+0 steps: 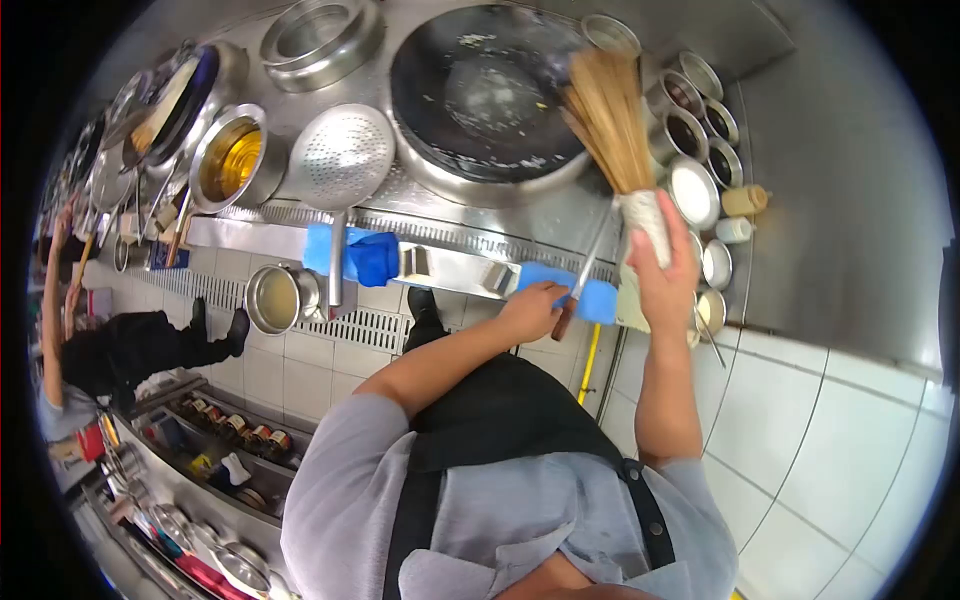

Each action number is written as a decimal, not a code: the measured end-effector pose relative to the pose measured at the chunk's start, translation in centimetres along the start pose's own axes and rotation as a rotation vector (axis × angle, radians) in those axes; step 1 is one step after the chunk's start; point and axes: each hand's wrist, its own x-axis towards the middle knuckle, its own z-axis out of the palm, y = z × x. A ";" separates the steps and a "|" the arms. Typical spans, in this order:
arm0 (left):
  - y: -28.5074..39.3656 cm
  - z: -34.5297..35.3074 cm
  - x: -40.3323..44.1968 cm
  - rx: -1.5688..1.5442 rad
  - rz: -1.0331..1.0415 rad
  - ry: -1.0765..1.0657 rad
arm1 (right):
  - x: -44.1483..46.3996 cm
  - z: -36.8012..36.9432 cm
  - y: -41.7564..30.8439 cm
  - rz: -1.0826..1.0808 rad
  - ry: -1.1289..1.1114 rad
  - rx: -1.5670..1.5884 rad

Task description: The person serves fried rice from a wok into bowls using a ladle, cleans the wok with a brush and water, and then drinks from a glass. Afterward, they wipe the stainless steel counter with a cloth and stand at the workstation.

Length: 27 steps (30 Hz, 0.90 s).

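A bamboo wok brush (pixel 605 110) is in my right hand (pixel 668 270), which is closed round its white-wrapped handle. The bristles, a little blurred, are over the right rim of a black wok (pixel 420 100). Water and small white bits lie in the wok. At the stove's front edge, my left hand (pixel 533 312) has its fingers curled against a blue cloth (pixel 598 300); what they grip is hidden. Right beside these fingers is a long-handled utensil (pixel 592 262) with a brown handle end, its head hidden behind the brush.
A perforated skimmer (pixel 343 155) lies left of the wok, near a pot of yellow oil (pixel 228 160). Several seasoning containers (pixel 692 190) line the right side. Below the ledge hangs a pot of cloudy liquid (pixel 272 300). Another person (pixel 130 350) stands at the far left.
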 end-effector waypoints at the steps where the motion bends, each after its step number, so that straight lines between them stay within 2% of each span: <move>1: -0.6 -2.5 -1.5 0.035 0.132 0.134 | 2.2 2.7 0.6 -0.083 -0.069 -0.090; 3: -2.9 -7.8 -3.8 0.036 0.075 0.241 | 7.5 8.0 0.8 -0.336 -0.286 -0.326; 5: -3.5 -13.9 -7.0 0.056 -0.104 0.421 | 13.7 13.4 0.4 -0.009 -0.618 -0.720; 7: -5.3 -18.8 -9.4 0.193 -0.062 0.632 | 18.4 19.2 3.0 0.017 -0.414 -0.701; 8: -5.4 -21.1 -10.4 0.211 -0.102 0.678 | 20.0 21.9 4.7 0.016 -0.420 -0.707; 10: -7.5 -23.9 -11.8 0.340 -0.154 0.766 | 21.7 26.4 5.7 -0.015 -0.189 -0.537; 11: -8.8 -24.3 -12.2 0.339 -0.146 0.764 | 21.4 27.8 5.1 0.021 -0.201 -0.549; 13: -10.5 -25.3 -12.6 0.223 -0.347 0.635 | 19.0 27.8 3.0 0.015 -0.314 -0.475; 14: -11.0 -25.7 -12.5 0.247 -0.405 0.532 | 17.4 26.7 2.9 -0.057 -0.375 -0.461; 15: -11.2 -26.2 -12.3 0.242 -0.394 0.531 | 16.1 24.7 2.9 -0.137 -0.438 -0.450; 17: -11.5 -26.7 -12.2 0.209 -0.486 0.344 | 13.9 19.7 -0.9 -0.019 -0.574 -0.742; 20: -13.0 -27.2 -11.2 0.227 -0.490 0.330 | 15.3 15.1 1.2 0.032 -0.527 -0.883; 22: -13.7 -27.0 -10.8 0.233 -0.501 0.298 | 18.6 14.9 4.1 0.118 -0.359 -0.981; 24: -14.1 -26.6 -10.3 0.319 -0.477 0.286 | 21.8 18.3 4.5 0.082 -0.257 -0.977; 26: -14.3 -26.8 -9.8 0.349 -0.473 0.262 | 24.0 23.2 5.5 0.175 -0.153 -0.742; 27: -14.3 -26.8 -9.9 0.371 -0.469 0.230 | 24.4 25.5 7.2 0.064 -0.113 -0.600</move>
